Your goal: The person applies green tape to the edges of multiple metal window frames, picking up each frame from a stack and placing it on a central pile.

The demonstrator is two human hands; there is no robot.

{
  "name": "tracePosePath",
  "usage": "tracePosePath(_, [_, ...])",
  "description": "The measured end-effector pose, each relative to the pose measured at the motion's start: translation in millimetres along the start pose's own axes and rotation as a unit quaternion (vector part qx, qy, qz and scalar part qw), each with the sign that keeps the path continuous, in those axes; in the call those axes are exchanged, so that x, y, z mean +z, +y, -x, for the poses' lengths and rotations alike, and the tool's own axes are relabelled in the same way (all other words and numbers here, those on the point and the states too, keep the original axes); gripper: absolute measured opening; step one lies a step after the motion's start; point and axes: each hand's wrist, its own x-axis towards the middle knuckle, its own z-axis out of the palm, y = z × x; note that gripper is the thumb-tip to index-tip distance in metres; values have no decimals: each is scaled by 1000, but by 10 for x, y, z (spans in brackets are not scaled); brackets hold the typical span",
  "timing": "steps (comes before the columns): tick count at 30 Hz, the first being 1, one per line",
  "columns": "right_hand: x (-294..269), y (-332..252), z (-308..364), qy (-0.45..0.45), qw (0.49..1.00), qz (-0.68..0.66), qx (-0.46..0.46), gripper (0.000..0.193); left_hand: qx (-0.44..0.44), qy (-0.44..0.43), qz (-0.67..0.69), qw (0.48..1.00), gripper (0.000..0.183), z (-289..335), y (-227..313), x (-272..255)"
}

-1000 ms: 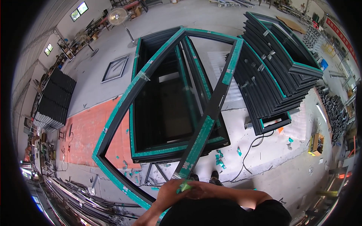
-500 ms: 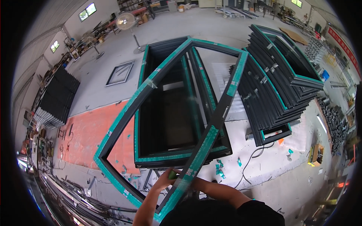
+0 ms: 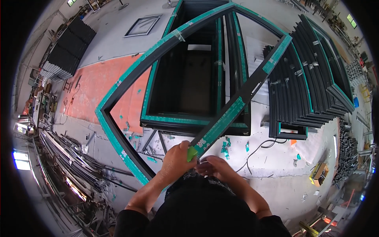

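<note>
A large dark window frame (image 3: 221, 125) with green protective film along its faces stands tilted in front of me. My left hand (image 3: 173, 162) is closed at the near end of its right-hand bar, with a small bright green object (image 3: 192, 153) between the fingers; its exact kind is unclear. Just right of that end, my right hand (image 3: 217, 169) has its fingers curled toward the left one. What it holds, if anything, is hidden. Behind the tilted frame lies a stack of similar frames (image 3: 177, 119).
More dark frames are stacked at the right (image 3: 292, 91) and far left (image 3: 73, 47). An orange-red mat (image 3: 98, 91) covers the floor at left. Long metal profiles (image 3: 71, 158) lie at lower left. A black cable (image 3: 254, 152) and green film scraps (image 3: 225, 149) lie on the floor.
My view has tipped down, so the scene sits higher. My right hand has come from behind the bar into sight beside my left. The green object shows more clearly in my left hand.
</note>
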Motion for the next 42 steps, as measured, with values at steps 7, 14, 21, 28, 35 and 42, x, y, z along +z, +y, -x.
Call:
tracePosePath(7, [257,219,-174,-34,986,-155,-46,34,109,2,-38,993,33,298,185,96])
tracePosePath(14, [-271,396,-112,50,997,-34,-57,36,117,-19,-41,992,34,440,72,415])
tracePosePath(21, [-496,427,-225,18,993,14,-113,33,-10,194,-138,971,102,175,113,867])
tracePosePath(28, [-417,366,-120,66,985,90,-132,28,-28,277,-217,935,94,144,134,1087])
tracePosePath(35, [-144,116,204,96,909,297,-276,25,-28,306,-223,925,75,118,191,1143])
tracePosePath(42, [384,-437,830,-354,675,395,-513,37,-22,341,-279,898,48,79,140,1204])
